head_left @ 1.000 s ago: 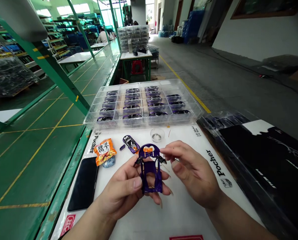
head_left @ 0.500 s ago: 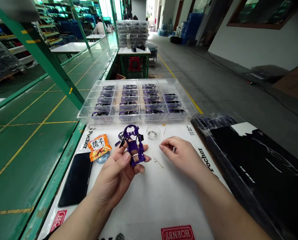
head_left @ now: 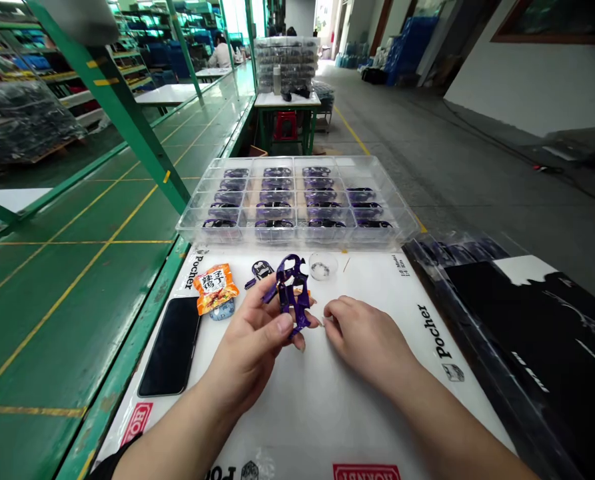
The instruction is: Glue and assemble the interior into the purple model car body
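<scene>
My left hand (head_left: 250,340) grips a purple model car body frame (head_left: 293,293), turned on its side with its far end up. My right hand (head_left: 362,337) sits just right of the frame, apart from it, with its fingertips pinched together. A small metal glint shows at those fingertips, but the piece is too small to name. Behind the frame lies a second purple car part (head_left: 261,271). A small clear cup (head_left: 322,265) with a little grey hardware inside stands near my right hand. A snack packet (head_left: 216,288) lies beyond my left hand.
A clear compartment tray (head_left: 297,200) of purple car parts stands beyond the white Pocher mat (head_left: 297,433). A black phone (head_left: 170,347) lies on the mat's left. A black box (head_left: 507,347) lies to the right. A green workbench (head_left: 77,313) runs along the left.
My left hand has turned the purple frame from lying flat to on its side. My right hand has moved closer to it, and its fingers have drawn together.
</scene>
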